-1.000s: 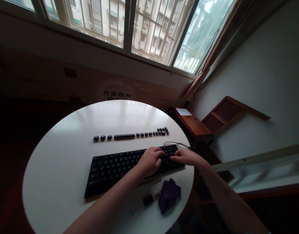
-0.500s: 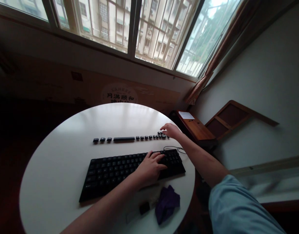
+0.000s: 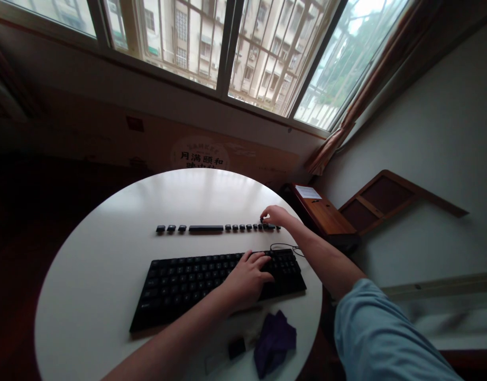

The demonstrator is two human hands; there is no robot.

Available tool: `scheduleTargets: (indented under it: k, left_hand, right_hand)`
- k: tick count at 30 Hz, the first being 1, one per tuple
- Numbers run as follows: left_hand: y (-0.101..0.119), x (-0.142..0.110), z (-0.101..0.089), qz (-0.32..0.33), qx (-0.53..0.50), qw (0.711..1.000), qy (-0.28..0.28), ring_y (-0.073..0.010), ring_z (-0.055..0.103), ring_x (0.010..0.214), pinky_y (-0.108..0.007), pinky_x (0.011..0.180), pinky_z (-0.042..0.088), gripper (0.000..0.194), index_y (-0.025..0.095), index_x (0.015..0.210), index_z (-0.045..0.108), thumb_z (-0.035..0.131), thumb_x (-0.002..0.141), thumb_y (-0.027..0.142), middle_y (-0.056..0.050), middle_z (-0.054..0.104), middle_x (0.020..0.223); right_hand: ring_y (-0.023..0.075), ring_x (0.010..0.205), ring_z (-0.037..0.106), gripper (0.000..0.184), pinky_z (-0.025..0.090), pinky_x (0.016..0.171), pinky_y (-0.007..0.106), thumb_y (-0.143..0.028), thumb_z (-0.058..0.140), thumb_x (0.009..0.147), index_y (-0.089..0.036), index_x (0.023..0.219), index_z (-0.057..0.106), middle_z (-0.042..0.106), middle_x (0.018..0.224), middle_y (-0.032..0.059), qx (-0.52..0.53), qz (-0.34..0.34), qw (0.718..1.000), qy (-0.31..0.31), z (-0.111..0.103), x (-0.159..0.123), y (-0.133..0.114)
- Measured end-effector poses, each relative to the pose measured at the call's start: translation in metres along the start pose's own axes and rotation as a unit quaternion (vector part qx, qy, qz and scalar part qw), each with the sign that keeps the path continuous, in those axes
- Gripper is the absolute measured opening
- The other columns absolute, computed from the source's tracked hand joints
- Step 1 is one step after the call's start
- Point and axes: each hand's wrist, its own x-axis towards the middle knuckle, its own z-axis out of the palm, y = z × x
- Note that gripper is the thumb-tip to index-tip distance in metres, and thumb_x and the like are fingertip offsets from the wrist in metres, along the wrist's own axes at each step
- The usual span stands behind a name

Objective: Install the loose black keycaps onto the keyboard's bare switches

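Observation:
A black keyboard (image 3: 180,280) lies on the white round table. My left hand (image 3: 249,275) rests on its right half, fingers spread and lying over the keys. Beyond the keyboard runs a row of loose black keycaps (image 3: 182,228), with a long space bar (image 3: 205,228) among them. At the right end of that row is my right hand (image 3: 277,216), thumb and fingertips pinched together on a small dark keycap (image 3: 262,219). The fingers partly cover the cluster of keycaps there.
A crumpled purple cloth (image 3: 275,341) and a small dark block (image 3: 237,347) lie on the table (image 3: 80,296) nearer to me. The keyboard's thin cable (image 3: 285,246) loops at its back right. A wooden side table (image 3: 320,211) stands beyond the right edge.
My right hand has left the keyboard's right side and reached the loose keycaps, where its fingers have closed. My left hand has stayed on the keyboard, its fingers now more spread.

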Motion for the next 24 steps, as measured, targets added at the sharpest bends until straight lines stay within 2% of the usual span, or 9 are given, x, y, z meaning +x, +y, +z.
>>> scheduleTargets:
  k: [5, 8, 10, 11, 13, 17, 20, 24]
  left_hand:
    - [0.0, 0.001, 0.0, 0.001, -0.002, 1.0, 0.005, -0.0317, 0.041, 0.137, -0.059, 0.115, 0.021, 0.038, 0.034, 0.112, 0.073, 0.058, 0.084, 0.013, -0.007, 0.052, 0.143]
    - [-0.002, 0.002, 0.001, -0.006, -0.003, 1.0, 0.006, -0.0314, 0.042, 0.135, -0.058, 0.115, 0.022, 0.04, 0.034, 0.11, 0.074, 0.057, 0.083, 0.01, -0.008, 0.054, 0.141]
    - [-0.002, 0.002, 0.002, -0.009, -0.002, 1.0, 0.013, -0.0308, 0.043, 0.134, -0.057, 0.115, 0.023, 0.038, 0.033, 0.105, 0.076, 0.057, 0.083, 0.008, -0.007, 0.055, 0.139]
    - [-0.003, 0.003, 0.003, -0.008, 0.0, 1.0, 0.017, -0.0304, 0.044, 0.133, -0.057, 0.115, 0.023, 0.035, 0.031, 0.101, 0.076, 0.057, 0.083, 0.008, -0.007, 0.056, 0.139]
    - [-0.003, 0.002, 0.004, -0.001, 0.007, 1.0, 0.018, -0.0297, 0.045, 0.132, -0.056, 0.115, 0.023, 0.028, 0.027, 0.093, 0.076, 0.058, 0.083, 0.009, -0.008, 0.057, 0.138]
    - [-0.002, 0.003, 0.005, 0.007, 0.025, 1.0, 0.016, -0.0291, 0.047, 0.13, -0.055, 0.115, 0.023, 0.018, 0.022, 0.084, 0.073, 0.06, 0.083, 0.01, -0.009, 0.06, 0.134]
    - [-0.002, 0.003, 0.005, 0.006, 0.03, 0.999, 0.019, -0.0281, 0.048, 0.129, -0.053, 0.116, 0.023, 0.017, 0.021, 0.084, 0.071, 0.059, 0.085, 0.01, -0.009, 0.061, 0.132]
    - [-0.003, 0.004, 0.005, 0.009, 0.028, 0.999, 0.022, -0.0282, 0.048, 0.129, -0.053, 0.115, 0.024, 0.016, 0.021, 0.083, 0.07, 0.059, 0.085, 0.009, -0.009, 0.061, 0.132]
  right_hand:
    - [0.0209, 0.105, 0.064, 0.025, 0.043, 0.094, 0.027, -0.028, 0.062, 0.09, -0.02, 0.109, 0.076, 0.073, 0.112, 0.0065, 0.044, -0.024, 0.996, 0.067, -0.016, -0.017, -0.01]
    - [0.0186, 0.109, 0.062, 0.025, 0.041, 0.099, 0.026, -0.028, 0.06, 0.093, -0.02, 0.113, 0.073, 0.071, 0.116, 0.0059, 0.08, -0.045, 0.99, 0.111, -0.022, -0.056, -0.015]
    - [0.0175, 0.102, 0.064, 0.023, 0.045, 0.095, 0.026, -0.028, 0.063, 0.092, -0.02, 0.111, 0.073, 0.071, 0.112, 0.0057, 0.132, -0.074, 0.978, 0.143, -0.02, -0.093, -0.018]
    - [0.0172, 0.098, 0.066, 0.022, 0.047, 0.092, 0.027, -0.027, 0.063, 0.092, -0.02, 0.11, 0.073, 0.072, 0.11, 0.0057, 0.168, -0.092, 0.969, 0.158, -0.016, -0.112, -0.018]
    - [0.0176, 0.094, 0.067, 0.019, 0.05, 0.088, 0.028, -0.022, 0.065, 0.089, -0.022, 0.106, 0.074, 0.072, 0.105, 0.0053, 0.211, -0.124, 0.958, 0.147, -0.004, -0.151, -0.019]
    - [0.0195, 0.092, 0.068, 0.02, 0.053, 0.084, 0.031, -0.017, 0.068, 0.086, -0.024, 0.104, 0.075, 0.073, 0.102, 0.0045, 0.212, -0.124, 0.962, 0.118, 0.026, -0.205, -0.016]
    - [0.0199, 0.091, 0.068, 0.02, 0.055, 0.083, 0.032, -0.017, 0.068, 0.087, -0.023, 0.104, 0.075, 0.073, 0.101, 0.0051, 0.221, -0.098, 0.962, 0.13, 0.045, -0.223, -0.015]
    - [0.0199, 0.091, 0.069, 0.021, 0.056, 0.082, 0.032, -0.015, 0.066, 0.088, -0.023, 0.105, 0.076, 0.073, 0.102, 0.0065, 0.226, -0.076, 0.958, 0.161, 0.064, -0.231, -0.016]
